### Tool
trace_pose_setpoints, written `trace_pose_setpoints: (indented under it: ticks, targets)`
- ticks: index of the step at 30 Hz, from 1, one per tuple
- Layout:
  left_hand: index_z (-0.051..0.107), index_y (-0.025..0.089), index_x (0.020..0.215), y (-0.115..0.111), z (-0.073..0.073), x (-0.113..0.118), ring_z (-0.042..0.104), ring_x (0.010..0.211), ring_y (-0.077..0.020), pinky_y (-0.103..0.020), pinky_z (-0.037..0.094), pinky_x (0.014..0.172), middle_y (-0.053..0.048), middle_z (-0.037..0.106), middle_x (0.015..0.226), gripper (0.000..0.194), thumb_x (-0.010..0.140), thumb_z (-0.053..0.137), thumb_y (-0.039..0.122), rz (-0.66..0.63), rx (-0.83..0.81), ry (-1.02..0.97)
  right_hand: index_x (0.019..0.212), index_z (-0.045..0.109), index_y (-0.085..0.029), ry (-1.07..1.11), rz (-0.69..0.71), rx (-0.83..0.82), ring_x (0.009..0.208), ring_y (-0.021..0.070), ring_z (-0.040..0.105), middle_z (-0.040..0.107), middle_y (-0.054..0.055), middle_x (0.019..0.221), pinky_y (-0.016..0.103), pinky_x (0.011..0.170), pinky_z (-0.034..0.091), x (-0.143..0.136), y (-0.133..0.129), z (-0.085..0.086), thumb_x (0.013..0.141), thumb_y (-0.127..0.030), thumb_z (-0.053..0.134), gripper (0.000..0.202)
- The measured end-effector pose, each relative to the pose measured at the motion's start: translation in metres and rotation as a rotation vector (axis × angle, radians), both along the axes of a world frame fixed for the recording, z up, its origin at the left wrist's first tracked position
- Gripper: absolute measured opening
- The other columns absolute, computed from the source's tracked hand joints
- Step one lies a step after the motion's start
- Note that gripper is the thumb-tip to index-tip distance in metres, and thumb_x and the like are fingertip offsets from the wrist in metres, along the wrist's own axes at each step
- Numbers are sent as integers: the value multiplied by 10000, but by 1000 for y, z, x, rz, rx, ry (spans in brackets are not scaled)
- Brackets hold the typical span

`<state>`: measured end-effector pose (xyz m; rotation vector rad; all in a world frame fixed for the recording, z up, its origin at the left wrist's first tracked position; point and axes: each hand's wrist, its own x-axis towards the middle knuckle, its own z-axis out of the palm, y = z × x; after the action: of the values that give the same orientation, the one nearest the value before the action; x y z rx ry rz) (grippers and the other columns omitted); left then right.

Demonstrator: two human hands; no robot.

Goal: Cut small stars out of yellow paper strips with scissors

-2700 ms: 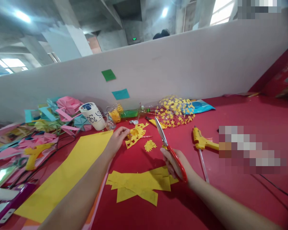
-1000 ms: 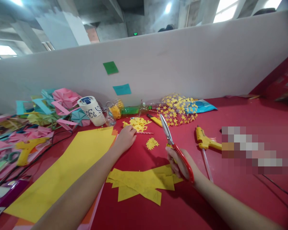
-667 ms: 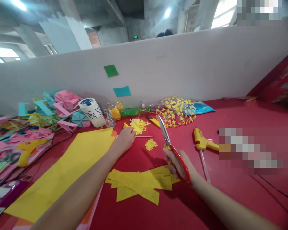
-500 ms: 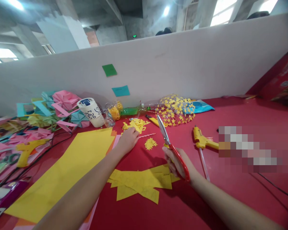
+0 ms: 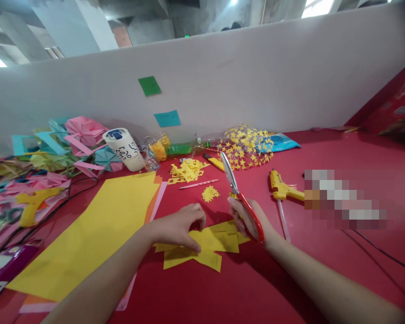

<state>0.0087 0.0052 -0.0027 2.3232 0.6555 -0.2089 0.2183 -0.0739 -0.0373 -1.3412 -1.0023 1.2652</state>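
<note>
- Our right hand (image 5: 248,220) is clenched around the red-handled scissors (image 5: 245,204), blades together and pointing up and away from us, probably to keep the tips off the paper.
- Our left hand (image 5: 180,225) is empty as far as we can see, with thumb and fingers parted over the yellow paper strips (image 5: 229,236); that spread would suit pinching an edge, though we can't tell whether it touches them.
- The strips lie crossed in an overlapping stack on the red table (image 5: 189,297), right in front of us, perhaps so either hand can reach them easily.
- Beyond them sits a small pile of yellow stars (image 5: 210,194), apart from the punched scraps (image 5: 189,170), which seems a way of keeping good pieces from leftovers. A striped pencil (image 5: 199,184) lies between them and us, near both.
- On our left, the big yellow sheet (image 5: 87,234) rests flat over orange and pink paper, likely as stock kept to one side.
- On our right, a yellow glue gun (image 5: 281,191) lies well apart from the strips, which seems sensible for something that may get hot.
</note>
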Motion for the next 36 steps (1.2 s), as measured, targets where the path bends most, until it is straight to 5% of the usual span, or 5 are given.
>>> trace_pose_setpoints:
  ticks: [6, 9, 12, 21, 36]
  targets:
    - [564, 205, 845, -11, -7, -1, 434, 975, -200, -318, 382, 850, -33, 435, 1013, 189, 766, 636, 360, 17, -8, -101, 592, 447, -203, 8, -16, 22, 249, 60, 338, 361, -104, 343, 161, 277, 294, 0, 1, -7, 840, -544, 541, 432]
    - [576, 219, 928, -15, -7, 0, 435, 1020, -211, -330, 373, 885, -41, 447, 1056, 232, 768, 645, 372, 29, 4, -144, 597, 457, -203, 6, -20, 32, 247, 61, 337, 362, -104, 338, 166, 284, 306, 0, 2, -9, 851, -544, 531, 431]
    - [553, 218, 971, -18, -10, 4, 432, 1002, -225, -330, 381, 844, -42, 471, 1052, 377, 688, 718, 403, 31, 68, -151, 603, 459, -206, 0, -19, 33, 241, 63, 338, 361, -105, 336, 173, 287, 314, 0, 1, -9, 851, -544, 523, 424]
    - [540, 181, 779, -10, -22, 11, 476, 799, -152, -261, 386, 699, -14, 517, 870, 71, 768, 575, 241, 99, -13, -224, 610, 443, -214, -64, -31, 40, 249, 68, 331, 359, -104, 349, 171, 269, 288, -3, 0, -6, 839, -534, 522, 402]
    - [514, 177, 748, -18, 3, 18, 470, 618, -96, -233, 364, 601, 37, 490, 704, 83, 790, 526, 248, 457, -377, -418, 605, 457, -209, -231, 55, -33, 291, 78, 398, 431, -91, 365, 165, 311, 278, -4, -5, 12, 723, -376, 669, 294]
